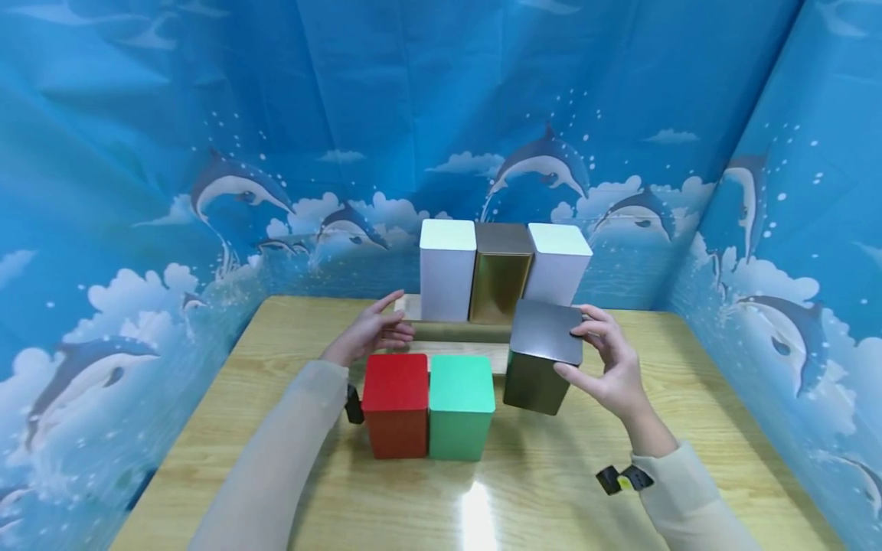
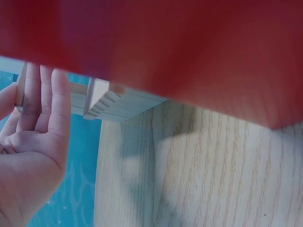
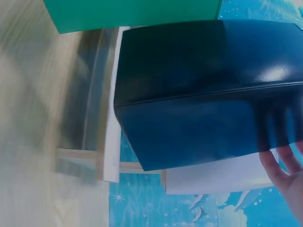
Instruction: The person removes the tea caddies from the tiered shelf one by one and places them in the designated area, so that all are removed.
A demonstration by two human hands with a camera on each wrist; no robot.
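My right hand (image 1: 606,363) grips a black lidded tin (image 1: 547,333) near its top, thumb on the near side and fingers at the far right corner. The tin leans slightly and overlaps the right part of a low wooden rack (image 1: 475,353). In the right wrist view, the tin (image 3: 208,94) hides much of the rack. On the left, my left hand (image 1: 372,333) holds the rack's end between thumb and fingers. Its fingers (image 2: 59,104) stretch along the wood in the left wrist view. A white tin (image 1: 448,275), a gold tin (image 1: 501,279) and another white tin (image 1: 558,264) stand in the rack's back row.
A red tin (image 1: 396,405) and a green tin (image 1: 462,409) stand side by side before the rack, the red one close to my left wrist. Below lies a wood-grain table (image 1: 551,490). Blue dolphin-print curtains (image 1: 386,115) enclose its back and sides.
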